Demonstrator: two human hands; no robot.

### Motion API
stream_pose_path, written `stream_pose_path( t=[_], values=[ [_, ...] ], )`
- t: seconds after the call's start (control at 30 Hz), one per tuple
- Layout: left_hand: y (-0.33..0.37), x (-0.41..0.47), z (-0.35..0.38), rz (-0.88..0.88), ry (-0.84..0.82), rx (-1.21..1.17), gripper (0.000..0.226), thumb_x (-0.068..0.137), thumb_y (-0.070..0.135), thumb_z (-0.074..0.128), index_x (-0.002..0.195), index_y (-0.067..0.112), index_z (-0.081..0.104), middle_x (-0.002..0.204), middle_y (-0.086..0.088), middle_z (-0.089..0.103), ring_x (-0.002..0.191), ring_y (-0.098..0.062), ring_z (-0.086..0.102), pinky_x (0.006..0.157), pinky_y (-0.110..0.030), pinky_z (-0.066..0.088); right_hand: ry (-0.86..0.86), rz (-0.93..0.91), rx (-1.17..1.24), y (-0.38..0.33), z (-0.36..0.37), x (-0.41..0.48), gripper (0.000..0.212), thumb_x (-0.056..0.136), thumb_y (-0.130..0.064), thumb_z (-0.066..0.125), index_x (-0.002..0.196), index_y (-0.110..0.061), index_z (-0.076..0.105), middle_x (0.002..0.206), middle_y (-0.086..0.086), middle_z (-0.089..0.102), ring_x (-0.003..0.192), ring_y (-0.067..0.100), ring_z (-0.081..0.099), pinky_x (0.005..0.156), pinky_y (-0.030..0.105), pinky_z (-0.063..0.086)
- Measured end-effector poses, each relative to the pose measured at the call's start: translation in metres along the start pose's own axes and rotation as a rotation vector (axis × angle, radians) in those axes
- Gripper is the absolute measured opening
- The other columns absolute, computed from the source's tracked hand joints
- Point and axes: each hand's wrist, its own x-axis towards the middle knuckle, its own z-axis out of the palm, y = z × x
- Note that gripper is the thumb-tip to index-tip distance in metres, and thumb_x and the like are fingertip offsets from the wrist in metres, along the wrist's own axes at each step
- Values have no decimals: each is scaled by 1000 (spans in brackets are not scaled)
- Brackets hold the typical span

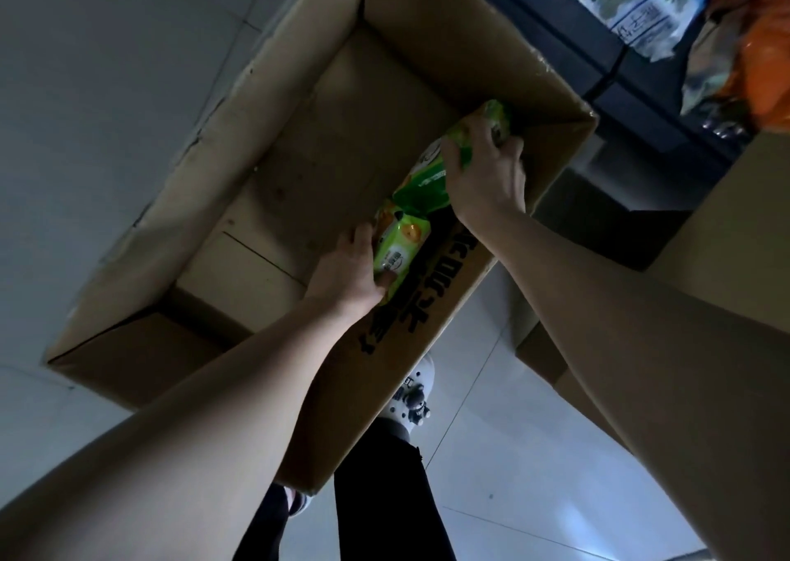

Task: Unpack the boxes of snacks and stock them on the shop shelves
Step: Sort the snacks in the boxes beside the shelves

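Note:
A large open cardboard box (299,167) stands on the floor below me, its bottom mostly bare. Against its near right wall lie green snack packets. My left hand (350,274) grips the lower green packet (399,240), thumb curled over its front. My right hand (487,171) grips the upper green packet (431,171) near its top end, fingers wrapped round it. Both hands are inside the box.
A dark shop shelf (632,69) runs along the upper right, holding a white-and-blue bag (637,0) and an orange bag (765,64). Another cardboard box (735,227) stands at the right. My legs and a white shoe (412,398) are on the pale tiled floor (504,453).

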Motion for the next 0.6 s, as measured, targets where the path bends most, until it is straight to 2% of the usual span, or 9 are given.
stream_pose_path(
  t=[0.1, 0.17, 0.2, 0.27, 0.33, 0.37, 0.43, 0.5, 0.6],
  values=[
    [-4, -3, -8, 0, 26, -3, 86, 91, 30, 64, 154, 13, 8, 143, -18, 41, 115, -38, 57, 92, -43, 49, -50, 202, 253, -12, -1, 3, 38, 105, -46, 35, 139, -31, 45, 140, 17, 32, 89, 28, 56, 74, 30, 38],
    [-10, -4, -16, -34, 82, -50, 90, 91, 22, 62, 156, 19, 0, 145, -16, 39, 113, -37, 58, 89, -44, 50, -78, 310, 330, -14, 1, 11, 38, 105, -40, 36, 143, -38, 41, 144, 16, 35, 77, 17, 45, 70, 28, 35],
    [-14, -3, -21, -61, 127, -83, 89, 91, 17, 60, 156, 23, -1, 145, -15, 39, 110, -38, 59, 87, -44, 51, -111, 324, 338, -15, 3, 15, 41, 104, -37, 38, 146, -41, 37, 145, 13, 38, 77, 16, 41, 70, 27, 34],
    [-23, -1, -29, -104, 197, -136, 81, 93, 13, 52, 156, 28, 3, 144, -16, 38, 104, -38, 59, 79, -43, 49, -154, 340, 355, -19, 6, 18, 47, 101, -37, 42, 147, -42, 35, 145, 13, 41, 91, 21, 43, 76, 27, 41],
    [-32, 2, -35, -122, 186, -154, 70, 98, 27, 47, 156, 32, 7, 142, -18, 37, 102, -37, 58, 78, -40, 47, -148, 364, 380, -21, 8, 21, 45, 99, -41, 44, 143, -40, 39, 142, 16, 43, 100, 26, 46, 86, 34, 51],
    [-34, 6, -37, -139, 175, -158, 69, 98, 38, 48, 155, 33, 9, 142, -18, 37, 105, -37, 57, 81, -40, 48, -145, 364, 376, -21, 9, 21, 44, 99, -45, 43, 142, -37, 41, 142, 18, 43, 101, 27, 46, 86, 35, 50],
    [-35, 15, -39, -139, 193, -170, 79, 92, 53, 55, 154, 36, 10, 139, -17, 38, 111, -35, 55, 88, -41, 50, -162, 349, 351, -19, 11, 20, 46, 101, -53, 35, 142, -34, 41, 143, 18, 42, 110, 31, 47, 82, 33, 40],
    [-31, 27, -41, -87, 208, -172, 87, 89, 49, 62, 153, 40, 5, 140, -14, 36, 113, -31, 54, 89, -43, 53, -166, 314, 301, -16, 13, 18, 52, 103, -56, 26, 147, -32, 38, 143, 18, 44, 122, 34, 47, 83, 33, 32],
    [-28, 41, -45, -29, 133, -95, 85, 93, 35, 61, 150, 51, 0, 147, -12, 33, 117, -31, 53, 86, -42, 55, -131, 263, 244, -13, 13, 14, 43, 105, -45, 29, 145, -35, 43, 146, 21, 42, 117, 35, 50, 87, 35, 34]
  ],
)
